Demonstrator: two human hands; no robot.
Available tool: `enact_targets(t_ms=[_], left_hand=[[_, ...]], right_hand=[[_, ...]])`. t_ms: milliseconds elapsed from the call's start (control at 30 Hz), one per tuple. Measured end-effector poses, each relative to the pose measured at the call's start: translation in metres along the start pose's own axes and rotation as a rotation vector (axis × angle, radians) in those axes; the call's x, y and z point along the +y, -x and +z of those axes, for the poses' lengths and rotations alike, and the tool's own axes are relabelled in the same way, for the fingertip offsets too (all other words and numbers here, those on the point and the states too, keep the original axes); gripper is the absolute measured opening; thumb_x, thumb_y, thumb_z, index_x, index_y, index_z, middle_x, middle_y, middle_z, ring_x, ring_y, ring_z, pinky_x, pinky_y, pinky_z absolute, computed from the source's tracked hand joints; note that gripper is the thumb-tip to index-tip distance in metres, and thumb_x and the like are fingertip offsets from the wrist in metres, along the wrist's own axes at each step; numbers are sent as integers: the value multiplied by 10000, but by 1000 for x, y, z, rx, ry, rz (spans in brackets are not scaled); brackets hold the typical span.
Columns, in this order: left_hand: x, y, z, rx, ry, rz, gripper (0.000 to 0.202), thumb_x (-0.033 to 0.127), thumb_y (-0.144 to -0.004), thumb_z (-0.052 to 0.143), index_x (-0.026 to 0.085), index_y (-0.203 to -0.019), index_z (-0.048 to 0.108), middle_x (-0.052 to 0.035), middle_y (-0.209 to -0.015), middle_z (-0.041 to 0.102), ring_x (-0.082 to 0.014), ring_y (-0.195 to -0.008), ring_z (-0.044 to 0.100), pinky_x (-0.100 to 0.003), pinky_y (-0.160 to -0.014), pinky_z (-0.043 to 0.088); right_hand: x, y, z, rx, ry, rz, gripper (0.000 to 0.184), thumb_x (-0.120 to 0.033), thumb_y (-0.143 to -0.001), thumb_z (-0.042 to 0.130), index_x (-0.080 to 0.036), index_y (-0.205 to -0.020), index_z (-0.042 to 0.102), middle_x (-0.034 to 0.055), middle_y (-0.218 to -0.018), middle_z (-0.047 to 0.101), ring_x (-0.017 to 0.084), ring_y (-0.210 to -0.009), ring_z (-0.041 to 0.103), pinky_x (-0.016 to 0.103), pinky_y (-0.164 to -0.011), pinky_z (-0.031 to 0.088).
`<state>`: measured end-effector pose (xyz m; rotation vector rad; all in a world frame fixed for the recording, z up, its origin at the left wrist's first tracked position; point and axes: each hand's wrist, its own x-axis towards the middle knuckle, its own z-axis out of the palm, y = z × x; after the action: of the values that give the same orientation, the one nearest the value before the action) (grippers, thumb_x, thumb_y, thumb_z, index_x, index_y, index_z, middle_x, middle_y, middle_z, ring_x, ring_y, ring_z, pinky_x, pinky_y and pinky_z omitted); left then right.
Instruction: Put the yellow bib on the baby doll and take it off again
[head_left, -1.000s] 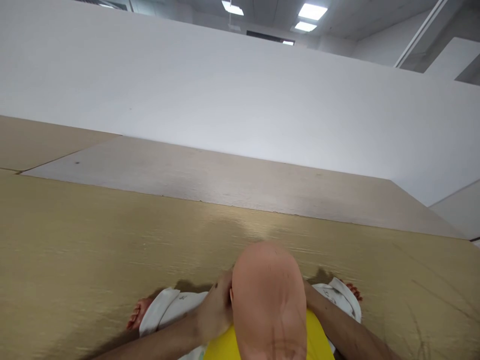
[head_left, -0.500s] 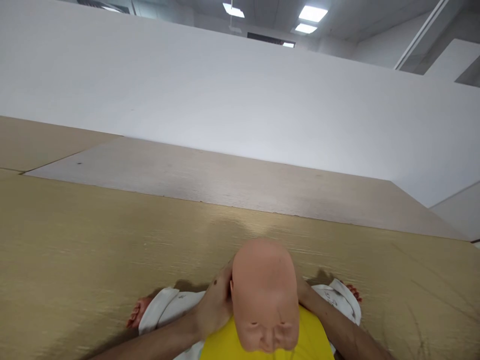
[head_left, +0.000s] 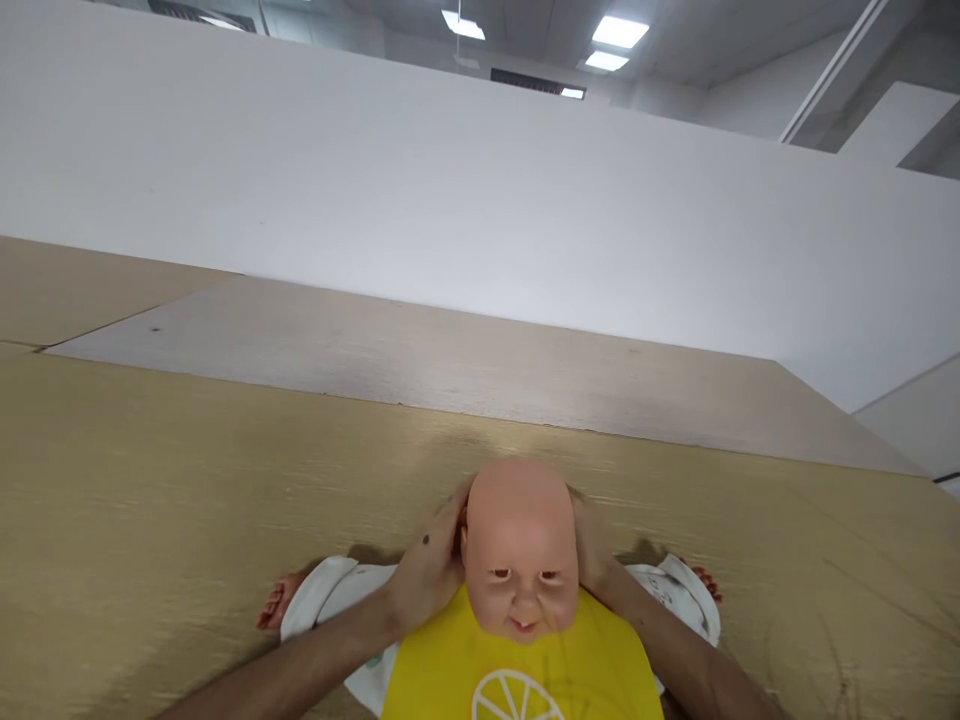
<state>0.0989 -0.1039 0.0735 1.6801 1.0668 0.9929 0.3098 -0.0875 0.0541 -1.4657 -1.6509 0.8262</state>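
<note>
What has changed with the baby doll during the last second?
The doll's head has tilted, turning from crown toward the camera to face toward it, between the left hand and right hand. More of its yellow top now shows. Both hands kept hold; the white-clothed legs stayed in place.

The bare left hand (head_left: 427, 570), a small dark spot on its back, is turned inward with the wrist bent and the fingertips hidden from view. The bare right hand (head_left: 594, 548) mirrors it from the other side, well apart, its fingers also partly hidden. The bare left forearm (head_left: 292, 675) slants in from the lower left, the bare right forearm (head_left: 675, 640) from the lower right.
</note>
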Motion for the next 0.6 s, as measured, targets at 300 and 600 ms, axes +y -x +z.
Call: enact_targets(t_ms=[300, 600], left_hand=[[-23, -7, -2, -78, -157, -19, 597, 104, -708, 493, 216, -1291, 436, -110, -1252, 611, -248, -1124, 584, -346, -965, 474], [-24, -9, -5, -103, -285, -23, 618, 84, -689, 472, 173, -1300, 442, -133, -1176, 652, -254, -1073, 618, -339, -928, 493]], right_hand=[[-3, -2, -8, -177, 482, -38, 456, -255, -753, 540, -135, -1193, 534, 122, -1088, 636, 238, -879, 619, 284, -660, 391], [-9, -3, -8, -232, 778, 16, 292, -262, -821, 496, -155, -1089, 542, 84, -1034, 615, 203, -865, 616, 275, -610, 317]])
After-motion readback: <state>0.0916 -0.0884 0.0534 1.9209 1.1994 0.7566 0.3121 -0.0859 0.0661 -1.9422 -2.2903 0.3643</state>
